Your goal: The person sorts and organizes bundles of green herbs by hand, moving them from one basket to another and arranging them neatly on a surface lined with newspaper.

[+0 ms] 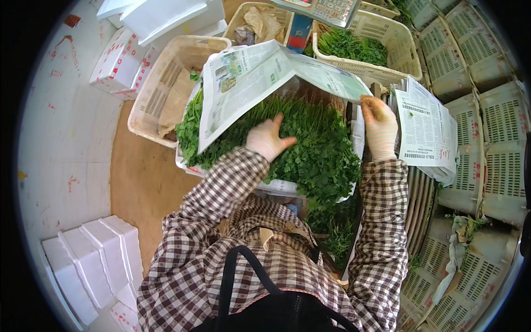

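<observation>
Leafy green herbs with thin stems, which look like coriander (319,153), fill a newspaper-lined white box (195,169) before me. A folded, tented newspaper sheet (249,83) covers their far and left part. My right hand (378,126) pinches the sheet's right corner between thumb and fingers. My left hand (270,139) lies over the herbs near the sheet's lower edge, thumb and index finger spread, holding nothing that I can see; part of its fingers is hidden. Both hands wear thin pale gloves.
A stack of newspapers (427,128) lies at the right on slats. Plastic crates (139,120) stand left and behind, one holding more herbs (352,47). A digital scale (332,9) is at the top. White foam boxes (93,261) stand lower left; stacked crates (506,137) line the right side.
</observation>
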`<state>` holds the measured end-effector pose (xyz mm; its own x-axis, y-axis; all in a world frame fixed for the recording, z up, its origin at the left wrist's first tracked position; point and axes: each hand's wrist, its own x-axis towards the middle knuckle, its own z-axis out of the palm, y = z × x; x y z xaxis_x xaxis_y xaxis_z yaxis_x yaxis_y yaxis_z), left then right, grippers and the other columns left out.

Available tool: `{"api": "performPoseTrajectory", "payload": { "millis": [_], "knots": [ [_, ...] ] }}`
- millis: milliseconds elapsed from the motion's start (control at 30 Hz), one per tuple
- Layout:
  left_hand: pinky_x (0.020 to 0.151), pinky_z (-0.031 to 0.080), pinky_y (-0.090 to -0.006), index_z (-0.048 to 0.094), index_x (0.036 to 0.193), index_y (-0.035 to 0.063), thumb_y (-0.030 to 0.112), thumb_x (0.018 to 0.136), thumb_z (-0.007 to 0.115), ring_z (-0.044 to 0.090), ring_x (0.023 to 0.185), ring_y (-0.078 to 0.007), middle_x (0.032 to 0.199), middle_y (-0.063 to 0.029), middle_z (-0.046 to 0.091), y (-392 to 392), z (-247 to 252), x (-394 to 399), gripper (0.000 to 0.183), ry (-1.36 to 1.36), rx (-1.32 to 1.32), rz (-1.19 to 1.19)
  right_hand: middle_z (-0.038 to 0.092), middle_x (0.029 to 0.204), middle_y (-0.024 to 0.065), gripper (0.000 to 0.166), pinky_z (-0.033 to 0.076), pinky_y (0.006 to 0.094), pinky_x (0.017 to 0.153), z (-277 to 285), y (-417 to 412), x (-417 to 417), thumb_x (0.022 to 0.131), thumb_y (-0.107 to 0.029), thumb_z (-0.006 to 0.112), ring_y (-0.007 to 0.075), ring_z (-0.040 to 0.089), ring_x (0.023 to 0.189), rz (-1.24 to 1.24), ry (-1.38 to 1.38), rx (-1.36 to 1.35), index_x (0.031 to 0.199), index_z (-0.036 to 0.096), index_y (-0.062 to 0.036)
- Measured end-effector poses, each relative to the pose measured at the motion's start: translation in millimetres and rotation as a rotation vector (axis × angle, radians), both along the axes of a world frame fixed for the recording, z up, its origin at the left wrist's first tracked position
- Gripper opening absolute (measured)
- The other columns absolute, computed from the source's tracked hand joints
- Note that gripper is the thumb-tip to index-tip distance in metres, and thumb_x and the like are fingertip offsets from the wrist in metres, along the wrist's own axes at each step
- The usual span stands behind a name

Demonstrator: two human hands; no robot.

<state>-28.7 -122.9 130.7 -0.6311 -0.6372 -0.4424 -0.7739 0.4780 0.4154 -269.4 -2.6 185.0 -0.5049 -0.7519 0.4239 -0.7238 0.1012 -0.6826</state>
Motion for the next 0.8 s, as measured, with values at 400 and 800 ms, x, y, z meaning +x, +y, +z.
{"api": "performPoseTrajectory", "payload": {
  "millis": [400, 800],
  "knots": [
    [0.083, 0.049, -0.0430, 0.012, 0.153, 0.0171, 0.033, 0.081, 0.071, 0.058, 0.094, -0.0306, 0.104, -0.0143, 0.054, 38.0, -44.0, -9.9, 0.094, -0.102, -0.307, -0.255, 0.070, 0.094, 0.0133, 0.010, 0.053, 0.0347, 0.077, 12.7, 21.2, -23.4, 0.085, -0.007, 0.064, 0.0270, 0.068, 0.086, -0.161, 0.333, -0.015, 0.091, 0.069, -0.0015],
    [0.092, 0.048, -0.0472, 0.032, 0.147, 0.0146, 0.012, 0.072, 0.074, 0.051, 0.115, -0.0364, 0.126, -0.0195, 0.049, 36.9, -68.7, 8.3, 0.086, 0.180, -0.472, -0.388, 0.063, 0.116, 0.0080, 0.033, 0.044, 0.0428, 0.094, -15.2, 29.6, -10.4, 0.080, -0.012, 0.065, 0.0279, 0.059, 0.104, -0.176, 0.657, 0.305, 0.113, 0.060, -0.0121]
  ]
}}
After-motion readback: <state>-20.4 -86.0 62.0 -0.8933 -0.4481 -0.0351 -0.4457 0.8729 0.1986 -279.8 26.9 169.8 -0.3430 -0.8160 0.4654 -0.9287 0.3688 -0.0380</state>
